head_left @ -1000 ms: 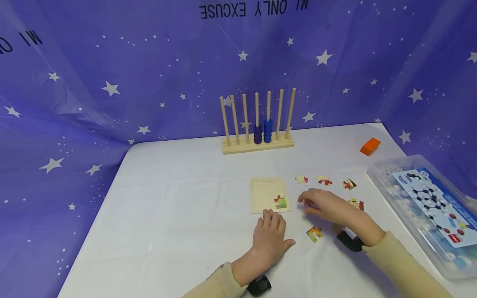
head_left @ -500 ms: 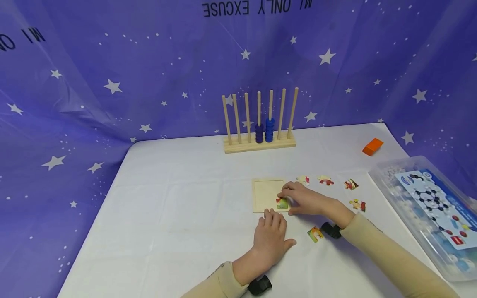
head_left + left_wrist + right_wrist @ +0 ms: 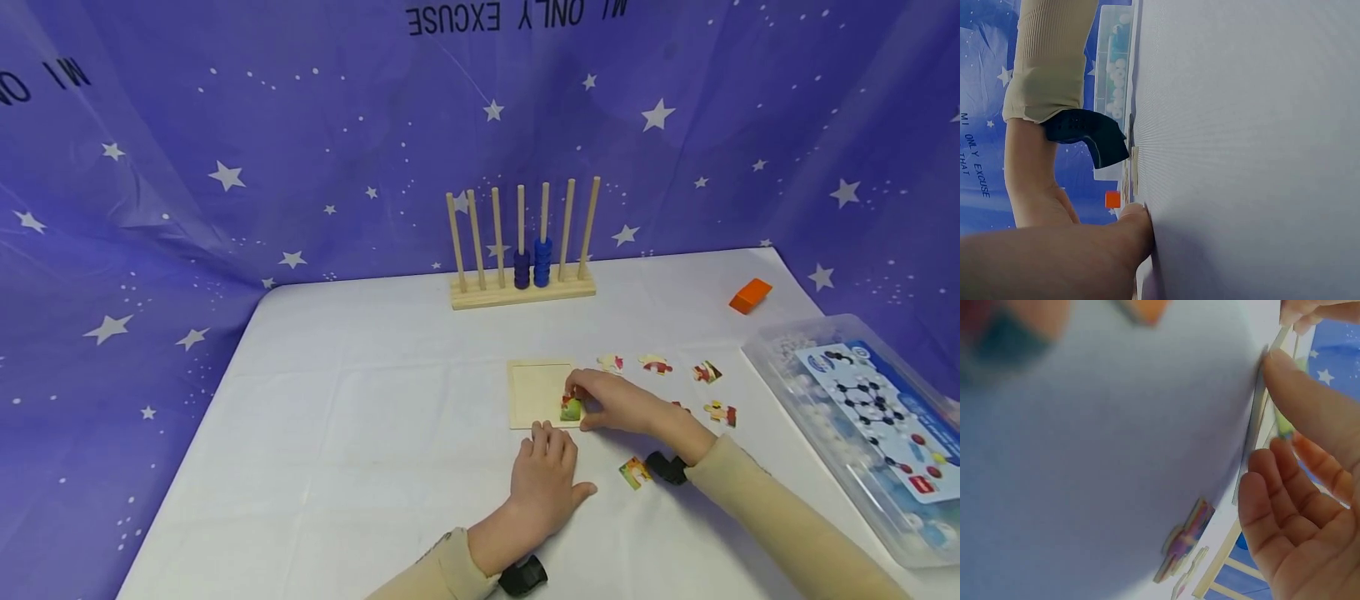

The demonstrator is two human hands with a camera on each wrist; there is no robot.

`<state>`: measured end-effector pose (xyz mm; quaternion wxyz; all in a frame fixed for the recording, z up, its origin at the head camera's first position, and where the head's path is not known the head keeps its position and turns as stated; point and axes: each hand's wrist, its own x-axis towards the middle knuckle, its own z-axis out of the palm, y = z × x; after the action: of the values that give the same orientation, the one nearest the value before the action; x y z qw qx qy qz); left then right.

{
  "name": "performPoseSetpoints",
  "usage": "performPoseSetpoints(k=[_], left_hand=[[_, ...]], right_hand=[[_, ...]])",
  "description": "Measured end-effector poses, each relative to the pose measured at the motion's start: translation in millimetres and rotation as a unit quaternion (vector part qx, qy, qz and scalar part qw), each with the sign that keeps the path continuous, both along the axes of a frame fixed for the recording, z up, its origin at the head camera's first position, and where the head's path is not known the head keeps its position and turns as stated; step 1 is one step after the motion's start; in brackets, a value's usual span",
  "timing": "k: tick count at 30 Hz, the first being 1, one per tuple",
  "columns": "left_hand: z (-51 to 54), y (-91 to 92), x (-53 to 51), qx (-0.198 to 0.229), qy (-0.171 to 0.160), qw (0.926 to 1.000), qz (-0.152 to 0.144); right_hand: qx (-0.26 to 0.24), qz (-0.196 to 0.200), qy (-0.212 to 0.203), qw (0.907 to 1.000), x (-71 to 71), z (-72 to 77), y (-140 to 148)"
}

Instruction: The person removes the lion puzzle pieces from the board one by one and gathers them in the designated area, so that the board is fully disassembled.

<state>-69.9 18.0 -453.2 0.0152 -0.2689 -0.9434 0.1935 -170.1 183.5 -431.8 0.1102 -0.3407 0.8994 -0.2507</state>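
Observation:
My left hand (image 3: 545,479) lies flat on the white cloth, its fingertips at the front edge of a shallow square wooden puzzle tray (image 3: 522,396). My right hand (image 3: 618,402) reaches over the tray's right side. Between its curled fingers and thumb is a green and red jigsaw piece (image 3: 571,408), tilted in the tray's front right corner. In the right wrist view, the thumb (image 3: 1300,394) is at the tray's edge and a fingertip meets the green piece (image 3: 1283,425). An orange and green jigsaw piece (image 3: 635,472) lies below the right hand.
Several loose jigsaw pieces lie to the right, among them a red and yellow piece (image 3: 722,413). A wooden peg stand (image 3: 522,292) with blue beads is at the back. An orange block (image 3: 750,295) and a clear plastic case (image 3: 825,400) stand at the right.
My right hand has moved left from beside the tray onto its right corner. The green and red piece there has shifted and turned slightly. My left hand has stayed in place.

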Motion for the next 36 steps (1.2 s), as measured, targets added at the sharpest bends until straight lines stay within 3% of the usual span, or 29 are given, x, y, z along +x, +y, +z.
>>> performPoseSetpoints(k=[6, 13, 20, 23, 27, 31, 36], left_hand=[[0.7, -0.6, 0.4, -0.003, 0.006, 1.0, -0.003], [-0.4, -1.3, 0.4, 0.003, 0.014, 0.9999, -0.009], [-0.7, -1.0, 0.2, 0.0, 0.005, 1.0, -0.008], [-0.2, -1.1, -0.1, -0.002, 0.001, 1.0, -0.005], [0.3, -0.7, -0.5, 0.0, -0.003, 1.0, -0.004], [0.6, -0.4, -0.6, -0.004, -0.014, 0.9999, 0.0], [1.0, 0.2, 0.1, -0.006, -0.022, 0.9997, 0.004]], right_hand=[[-0.027, -0.022, 0.017, 0.9993, 2.1, -1.6, 5.1], [-0.022, -0.071, 0.023, 0.9969, 4.7, -0.4, 18.3], [-0.063, -0.131, 0.006, 0.9893, 26.6, 4.4, 59.5], [-0.079, -0.18, 0.012, 0.9805, 43.0, 8.5, 87.6], [-0.058, -0.271, 0.016, 0.9607, 68.1, 9.2, 127.3], [-0.007, -0.34, -0.021, 0.9402, 90.9, 2.4, 157.9], [0.036, -0.374, -0.08, 0.9231, 113.4, -8.0, 175.0]])
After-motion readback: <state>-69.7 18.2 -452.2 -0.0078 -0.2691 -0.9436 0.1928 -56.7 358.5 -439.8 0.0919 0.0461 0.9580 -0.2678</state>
